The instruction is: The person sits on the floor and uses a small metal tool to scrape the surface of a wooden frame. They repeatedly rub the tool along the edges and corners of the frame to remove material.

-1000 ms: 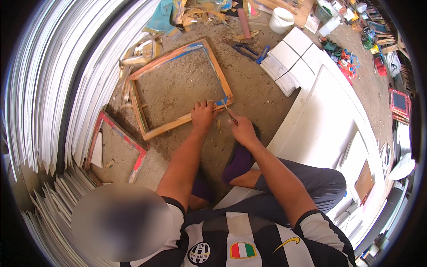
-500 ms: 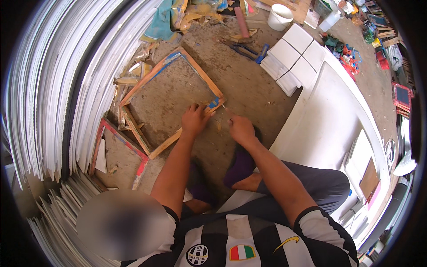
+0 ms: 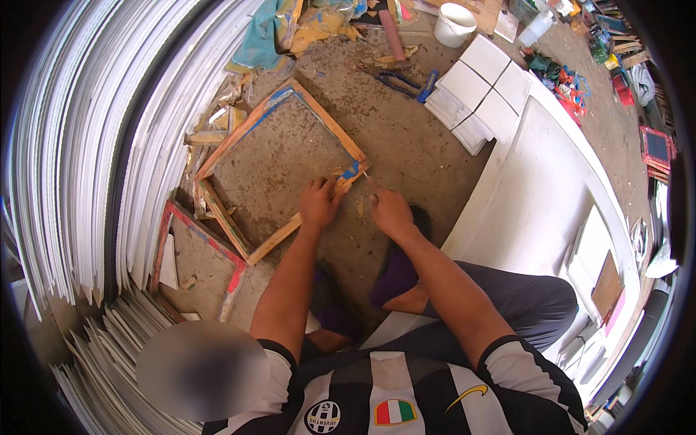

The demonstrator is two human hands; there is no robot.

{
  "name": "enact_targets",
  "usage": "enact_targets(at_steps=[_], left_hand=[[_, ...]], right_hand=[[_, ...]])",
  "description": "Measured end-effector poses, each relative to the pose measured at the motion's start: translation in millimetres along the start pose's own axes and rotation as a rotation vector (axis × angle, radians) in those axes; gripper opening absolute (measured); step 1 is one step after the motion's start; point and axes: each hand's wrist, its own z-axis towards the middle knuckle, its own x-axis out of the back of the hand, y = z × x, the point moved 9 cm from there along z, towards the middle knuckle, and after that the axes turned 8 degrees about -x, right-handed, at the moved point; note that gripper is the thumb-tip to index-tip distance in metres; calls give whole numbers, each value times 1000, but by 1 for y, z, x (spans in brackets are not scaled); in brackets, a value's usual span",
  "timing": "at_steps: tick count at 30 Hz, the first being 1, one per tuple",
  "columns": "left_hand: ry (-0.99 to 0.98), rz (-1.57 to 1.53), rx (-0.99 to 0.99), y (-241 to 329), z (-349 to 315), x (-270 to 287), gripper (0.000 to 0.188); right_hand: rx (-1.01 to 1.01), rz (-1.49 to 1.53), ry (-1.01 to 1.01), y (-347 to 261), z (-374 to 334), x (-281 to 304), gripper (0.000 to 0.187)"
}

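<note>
A bare wooden frame (image 3: 276, 240) with blue paint smears lies on the brown floor in front of me. My left hand (image 3: 319, 204) grips its near right bar, fingers curled over the wood. Close to the frame's right corner, my right hand (image 3: 393, 213) is closed around a thin tool with a narrow, light metal tip (image 3: 367, 175). The tip reaches the outer side of that corner; the handle is hidden in my fist, so its exact kind cannot be made out. A second frame, red-painted (image 3: 237, 276), rests at the lower left.
Tall stacks of white sheets (image 3: 80, 159) rise on the left. Blue-handled pliers (image 3: 400, 85), a white bucket (image 3: 454, 26) and stacked white tiles or blocks (image 3: 484, 83) are farther off. A large white board (image 3: 518, 185) lies right. Torn scraps (image 3: 319, 32) litter the far floor.
My left hand has shifted slightly nearer to me along the bar. The tool tip stays at the frame's right corner, and the frame has hardly moved.
</note>
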Motion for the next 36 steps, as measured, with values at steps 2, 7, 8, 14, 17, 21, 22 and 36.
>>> enact_targets(at_steps=[2,7,8,14,17,21,22,36], left_hand=[[14,-2,-9,-2,0,-1,39],[28,-21,-13,0,2,-5,38],[30,-17,-14,2,2,-5,38],[55,-36,-21,13,16,-8,40],[73,-54,0,12,14,-15,41],[35,-28,18,15,17,-14,42],[20,-18,23,15,17,-15,43],[79,-23,19,25,26,-20,38]], right_hand=[[-25,13,8,-5,-2,2,49],[-105,-43,-19,-9,-1,4,50],[-124,-57,-32,-8,2,3,51],[-143,-52,15,-11,9,14,49],[-128,-64,3,-11,12,18,46],[-173,-55,-8,-13,14,23,39],[-183,-57,-21,-15,14,24,39],[-147,-28,-39,-3,19,34,51]])
